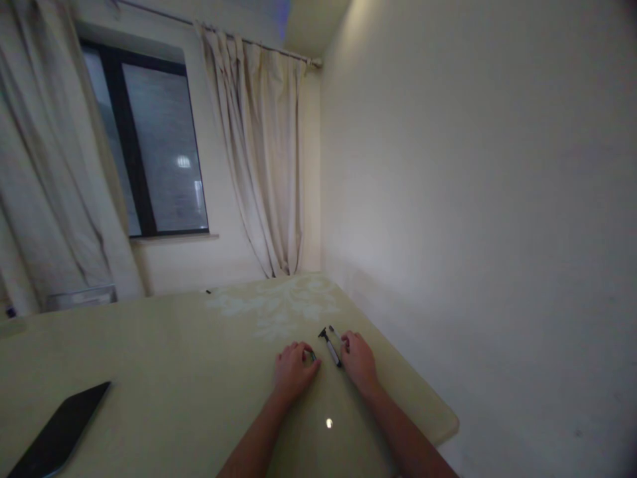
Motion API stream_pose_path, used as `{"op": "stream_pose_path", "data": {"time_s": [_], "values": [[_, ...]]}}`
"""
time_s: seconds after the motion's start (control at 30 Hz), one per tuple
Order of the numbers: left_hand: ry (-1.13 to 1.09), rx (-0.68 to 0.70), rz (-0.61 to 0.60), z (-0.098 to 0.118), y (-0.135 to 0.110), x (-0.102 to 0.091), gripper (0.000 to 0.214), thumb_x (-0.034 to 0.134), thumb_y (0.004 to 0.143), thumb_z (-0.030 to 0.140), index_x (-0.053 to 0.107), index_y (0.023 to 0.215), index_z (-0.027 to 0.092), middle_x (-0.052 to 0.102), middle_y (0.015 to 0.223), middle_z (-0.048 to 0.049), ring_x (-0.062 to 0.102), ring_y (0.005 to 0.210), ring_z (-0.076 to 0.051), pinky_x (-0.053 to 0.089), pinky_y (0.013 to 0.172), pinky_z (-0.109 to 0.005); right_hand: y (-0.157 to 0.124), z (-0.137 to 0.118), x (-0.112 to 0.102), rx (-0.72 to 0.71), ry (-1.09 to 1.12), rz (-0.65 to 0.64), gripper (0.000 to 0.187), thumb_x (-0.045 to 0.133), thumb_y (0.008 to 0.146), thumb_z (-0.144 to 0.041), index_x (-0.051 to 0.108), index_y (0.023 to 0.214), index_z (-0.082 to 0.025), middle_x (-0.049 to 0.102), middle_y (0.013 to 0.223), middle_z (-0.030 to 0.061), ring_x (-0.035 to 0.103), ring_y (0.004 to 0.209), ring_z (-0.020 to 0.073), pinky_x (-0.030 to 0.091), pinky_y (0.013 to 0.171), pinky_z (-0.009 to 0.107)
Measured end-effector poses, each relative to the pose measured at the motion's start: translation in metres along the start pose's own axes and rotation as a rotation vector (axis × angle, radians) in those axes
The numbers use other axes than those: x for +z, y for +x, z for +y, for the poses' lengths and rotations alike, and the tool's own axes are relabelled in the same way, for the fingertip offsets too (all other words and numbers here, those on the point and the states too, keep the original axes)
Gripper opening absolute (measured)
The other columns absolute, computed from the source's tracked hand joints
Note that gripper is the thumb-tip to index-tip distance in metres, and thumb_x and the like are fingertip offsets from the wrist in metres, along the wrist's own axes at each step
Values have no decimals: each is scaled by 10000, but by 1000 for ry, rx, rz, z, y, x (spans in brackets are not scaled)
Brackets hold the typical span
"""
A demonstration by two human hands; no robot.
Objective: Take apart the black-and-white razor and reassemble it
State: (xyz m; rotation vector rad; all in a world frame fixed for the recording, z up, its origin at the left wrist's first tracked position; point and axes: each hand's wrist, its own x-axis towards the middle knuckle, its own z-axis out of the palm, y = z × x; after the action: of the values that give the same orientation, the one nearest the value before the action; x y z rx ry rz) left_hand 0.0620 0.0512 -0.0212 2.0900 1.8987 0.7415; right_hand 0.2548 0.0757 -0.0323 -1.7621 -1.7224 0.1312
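Between my hands a razor (pixel 333 353) lies on the table, its dark head pointing away from me and its handle grey and black. Just right of it is a slim toothbrush (pixel 335 333) with a dark head and pale handle. The fingers of my right hand (pixel 359 360) are closed on the toothbrush's near end and hide it. Left of the razor, my left hand (pixel 293 373) rests at the tabletop, thumb and fingers curled around a small dark slender thing (pixel 312 356). Most of that thing is covered, so its kind is unclear.
The glossy pale-green table (pixel 189 385) has a white floral pattern and meets a bare wall (pixel 478 199) on the right. A flat black object (pixel 62 428) lies at the lower left. A tiny dark piece (pixel 208 291) sits near the far edge. Curtains (pixel 269 153) flank a window.
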Motion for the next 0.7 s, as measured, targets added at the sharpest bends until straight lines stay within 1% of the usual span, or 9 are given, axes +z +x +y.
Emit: {"op": "stream_pose_path", "data": {"time_s": [0.23,0.47,0.7], "values": [[0,5,-1,-1,1,1,267,616,878,382,707,1080,234,717,1029,-55,627,1048,-244,359,910,-367,1,4,2,3,26,19,204,543,865,-70,689,960,-176,723,983,84,676,908,208,428,780,253],[-28,8,12,-3,2,3,261,635,864,382,717,1069,243,711,992,-42,627,1015,-237,358,904,-375,1,5,4,12,30,41,192,565,857,-84,704,956,-173,736,952,85,682,854,199,430,748,249],[-10,-1,-7,-4,3,4,302,625,868,412,713,1098,237,715,999,-44,635,1005,-234,371,895,-365,2,5,4,20,34,54,204,552,859,-72,704,946,-178,741,959,82,688,884,205,429,757,249]]}}
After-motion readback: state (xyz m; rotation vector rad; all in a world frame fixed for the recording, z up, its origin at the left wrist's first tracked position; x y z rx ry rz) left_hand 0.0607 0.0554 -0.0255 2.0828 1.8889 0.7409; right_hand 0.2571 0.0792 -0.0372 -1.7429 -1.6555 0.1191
